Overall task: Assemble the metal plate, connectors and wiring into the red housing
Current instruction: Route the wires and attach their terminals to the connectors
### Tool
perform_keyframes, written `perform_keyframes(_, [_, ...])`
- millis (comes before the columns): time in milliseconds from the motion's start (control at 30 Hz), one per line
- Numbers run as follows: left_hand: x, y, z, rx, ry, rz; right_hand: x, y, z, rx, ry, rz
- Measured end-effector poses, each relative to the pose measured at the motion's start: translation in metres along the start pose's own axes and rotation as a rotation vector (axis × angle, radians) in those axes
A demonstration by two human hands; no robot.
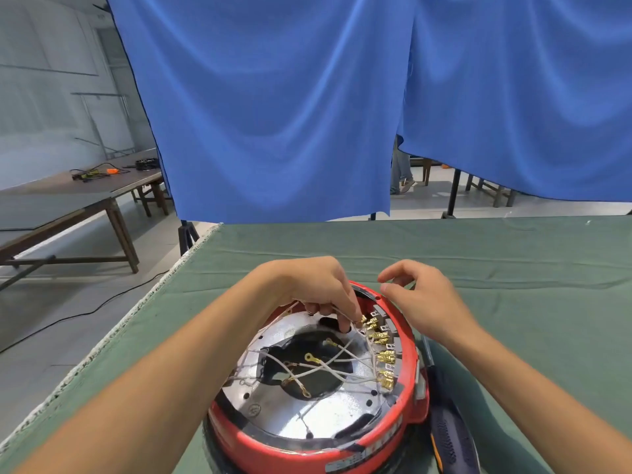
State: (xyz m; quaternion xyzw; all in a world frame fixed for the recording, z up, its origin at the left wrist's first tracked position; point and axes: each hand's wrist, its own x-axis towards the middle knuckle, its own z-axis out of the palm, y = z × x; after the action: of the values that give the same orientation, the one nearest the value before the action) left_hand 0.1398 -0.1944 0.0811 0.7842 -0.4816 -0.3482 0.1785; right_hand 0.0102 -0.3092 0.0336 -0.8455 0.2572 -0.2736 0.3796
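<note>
head view: the left hand (316,289) pinches thin white wires (337,362) at the far inner edge of the round red plastic housing (407,357), likely steering a brass connector (371,325) to its slot. the right hand (419,297) hovers just beyond the housing's far rim, fingers loosely curled, holding nothing. the shiny round metal plate (328,415) already sits inside the housing, below both hands.

Honestly can't read any text here. There's a pale label strip on the rim of the red housing (359,453), on the side nearest the wrists, and it has some marks on it, but they're way too blurry to make out.
</note>
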Motion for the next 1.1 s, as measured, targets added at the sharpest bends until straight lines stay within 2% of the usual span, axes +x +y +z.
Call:
perform_keyframes(467, [0.009,-0.007,0.002,-0.08,0.0,0.052,-0.004,0.014,0.014,0.228,-0.047,0.072])
perform_keyframes(1100, [0.011,-0.008,0.008,-0.155,0.029,0.053,-0.007,0.014,0.014,0.258,-0.039,0.091])
